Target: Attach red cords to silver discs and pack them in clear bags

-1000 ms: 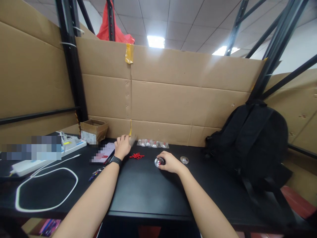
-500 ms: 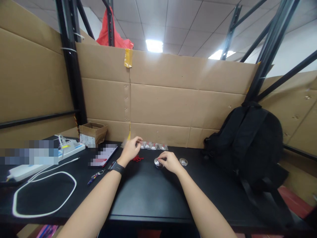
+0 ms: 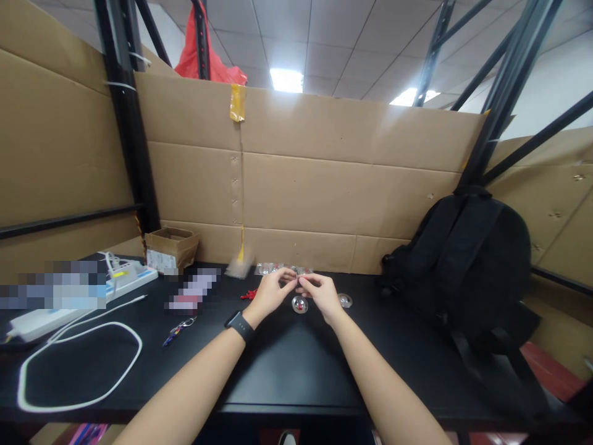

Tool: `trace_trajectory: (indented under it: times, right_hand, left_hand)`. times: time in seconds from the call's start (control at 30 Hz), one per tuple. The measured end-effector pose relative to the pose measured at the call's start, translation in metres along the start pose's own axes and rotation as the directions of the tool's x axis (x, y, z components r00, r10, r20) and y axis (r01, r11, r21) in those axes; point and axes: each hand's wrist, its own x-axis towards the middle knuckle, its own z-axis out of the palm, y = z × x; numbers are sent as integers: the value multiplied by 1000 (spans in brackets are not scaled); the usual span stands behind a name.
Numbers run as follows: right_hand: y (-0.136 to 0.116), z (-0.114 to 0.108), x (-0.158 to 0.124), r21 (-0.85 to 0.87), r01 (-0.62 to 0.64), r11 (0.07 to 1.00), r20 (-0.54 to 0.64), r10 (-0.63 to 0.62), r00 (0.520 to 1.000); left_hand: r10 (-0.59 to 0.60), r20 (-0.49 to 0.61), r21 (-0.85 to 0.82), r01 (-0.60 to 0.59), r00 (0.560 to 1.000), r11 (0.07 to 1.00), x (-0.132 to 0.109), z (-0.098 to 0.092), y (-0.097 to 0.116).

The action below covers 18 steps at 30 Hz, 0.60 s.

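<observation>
My left hand, with a dark watch on its wrist, is closed in a pinch. Its fingertips meet those of my right hand, also pinching. Whatever lies between them is too small to make out. Just below the fingertips a shiny round metal disc with a red centre rests on the black table. To the right of it, partly behind my right hand, is a clear or silvery ring-like disc. Red cord lies left of my left hand. Small clear packets stand in a row behind the hands, partly hidden.
A clear plastic bag lies by the cardboard wall. On the left are a small carton, a blurred phone, keys, a power strip and a white cable. A black backpack stands right.
My left hand has come from the packets to the right and down, meeting my right hand. My right hand has let go of the metal disc and risen slightly; the disc now lies on the table.
</observation>
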Motion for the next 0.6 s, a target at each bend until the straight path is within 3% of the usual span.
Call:
trace_trajectory:
  times: [0.2,0.6]
  right_hand:
    - [3,1,-2,37,-3,999,40,2,999]
    - [-7,0,-4,84,0,996,42,-3,999]
  left_hand:
    - [-35,8,-43,36,999,998,1,1,-8]
    - [34,-54,-3,-34,998,999,1,-2,4]
